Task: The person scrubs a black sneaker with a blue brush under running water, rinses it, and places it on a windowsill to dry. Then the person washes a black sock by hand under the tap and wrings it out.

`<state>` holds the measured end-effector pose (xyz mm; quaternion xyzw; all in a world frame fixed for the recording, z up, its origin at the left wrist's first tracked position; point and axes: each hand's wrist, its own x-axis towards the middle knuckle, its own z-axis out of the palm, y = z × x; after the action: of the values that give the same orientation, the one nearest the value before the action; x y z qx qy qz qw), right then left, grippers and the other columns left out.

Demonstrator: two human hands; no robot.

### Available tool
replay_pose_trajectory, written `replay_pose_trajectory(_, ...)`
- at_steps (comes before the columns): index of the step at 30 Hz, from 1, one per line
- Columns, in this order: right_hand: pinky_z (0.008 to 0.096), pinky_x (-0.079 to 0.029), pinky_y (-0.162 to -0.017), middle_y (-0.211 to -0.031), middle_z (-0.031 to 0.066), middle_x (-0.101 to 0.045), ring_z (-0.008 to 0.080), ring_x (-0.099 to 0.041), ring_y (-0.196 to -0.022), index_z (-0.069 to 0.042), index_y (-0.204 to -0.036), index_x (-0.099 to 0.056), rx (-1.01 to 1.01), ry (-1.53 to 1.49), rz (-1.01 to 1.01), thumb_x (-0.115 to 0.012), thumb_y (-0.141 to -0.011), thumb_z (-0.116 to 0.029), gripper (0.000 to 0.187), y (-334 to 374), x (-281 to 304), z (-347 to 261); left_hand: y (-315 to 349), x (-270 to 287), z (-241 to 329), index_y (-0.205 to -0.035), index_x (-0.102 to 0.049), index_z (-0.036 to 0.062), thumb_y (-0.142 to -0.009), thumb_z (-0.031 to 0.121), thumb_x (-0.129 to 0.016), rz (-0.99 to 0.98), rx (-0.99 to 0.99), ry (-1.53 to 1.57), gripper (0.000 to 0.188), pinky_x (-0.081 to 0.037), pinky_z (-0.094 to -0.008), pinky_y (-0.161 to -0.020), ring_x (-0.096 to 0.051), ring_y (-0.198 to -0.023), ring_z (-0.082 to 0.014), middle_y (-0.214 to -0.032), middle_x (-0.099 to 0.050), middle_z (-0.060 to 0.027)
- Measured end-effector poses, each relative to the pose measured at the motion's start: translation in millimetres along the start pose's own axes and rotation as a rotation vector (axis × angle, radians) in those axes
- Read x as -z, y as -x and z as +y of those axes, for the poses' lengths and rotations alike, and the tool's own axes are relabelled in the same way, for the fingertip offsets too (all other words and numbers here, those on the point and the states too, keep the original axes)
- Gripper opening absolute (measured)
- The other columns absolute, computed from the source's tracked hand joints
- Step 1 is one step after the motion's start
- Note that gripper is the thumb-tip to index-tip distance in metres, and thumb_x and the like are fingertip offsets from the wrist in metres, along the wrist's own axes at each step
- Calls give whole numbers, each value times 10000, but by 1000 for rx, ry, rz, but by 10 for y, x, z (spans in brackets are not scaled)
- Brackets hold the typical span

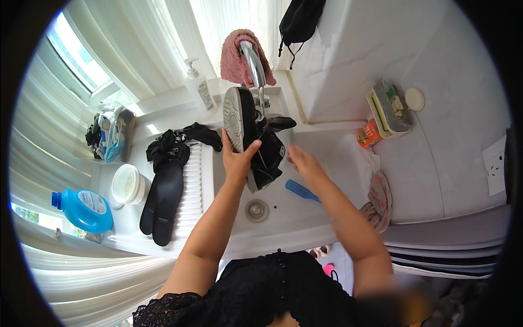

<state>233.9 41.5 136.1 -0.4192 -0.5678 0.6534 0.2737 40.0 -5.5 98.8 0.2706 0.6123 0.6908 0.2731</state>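
Observation:
Under the running chrome faucet [252, 62], my left hand [237, 161] is closed on a black shoe [265, 154], thumb and fingers spread around its lower side. The shoe stands tilted upward, its pale grey sole [233, 121] turned to the left. Water falls onto its black upper. My right hand [306, 165] is just right of the shoe, apart from it; motion smears its fingers. Below that hand, a flat blue thing like a brush handle [301, 189] lies in the white sink [343, 158], partly covered by my right forearm.
Left on the ribbed washboard side are two black insoles [168, 196], black laces or cloth [169, 147], a white tub [128, 185] and a blue detergent bottle [87, 210]. A pump bottle [200, 90] stands behind. A pink cloth [235, 57] drapes the faucet; an orange container [369, 134] sits right.

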Motion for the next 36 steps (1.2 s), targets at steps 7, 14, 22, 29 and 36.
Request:
replay_pose_trajectory(7, 390, -433, -850, -952, 226, -638, 311, -586, -923, 25, -955, -641, -126, -42, 312, -329, -943, -635, 730, -519, -990, 37, 100, 24, 147, -1499, -209, 98, -649, 388, -851, 85, 15, -283, 1105, -386, -360, -1002, -467, -1206, -294, -1316, -459, -200)
replay_pose_trajectory(14, 368, -446, -804, -909, 184, -647, 271, -600, -885, 38, -935, -647, -177, 7, 106, -349, -958, -599, 704, -556, -980, 0, 103, 144, 219, -1495, -170, 32, -756, 212, -810, 43, 58, -96, 994, -423, -291, -952, -504, -1158, -208, -1347, -466, -151)
replay_pose_trajectory(22, 288, -409, -575, -667, 97, -574, 137, -492, -606, 10, -878, -615, 680, 145, -1, -533, -959, -378, 405, -285, -660, 254, -196, 371, 423, -1417, -261, 17, -855, 323, -711, -58, 463, 591, 782, -560, -376, -824, -613, -1034, -244, -1233, -537, -150)
replay_pose_trajectory(29, 340, -305, -458, -477, 112, -379, 156, -338, -464, 18, -567, -461, 592, 23, 213, -530, -962, -308, 517, -391, -857, 317, -183, 354, 297, -1341, -368, 40, -869, 320, -694, -65, 503, 584, 639, -561, -378, -822, -618, -1021, -246, -1198, -563, -118)
replay_pose_trajectory(36, 407, -485, -737, -862, 86, -621, 219, -591, -746, -103, -1033, -579, -233, -849, 58, -523, -863, -646, 572, -724, -507, 374, 86, 484, 569, -1428, -308, 39, -810, 217, -758, -63, 386, 381, 784, -532, -347, -851, -599, -1061, -240, -1252, -542, -148)
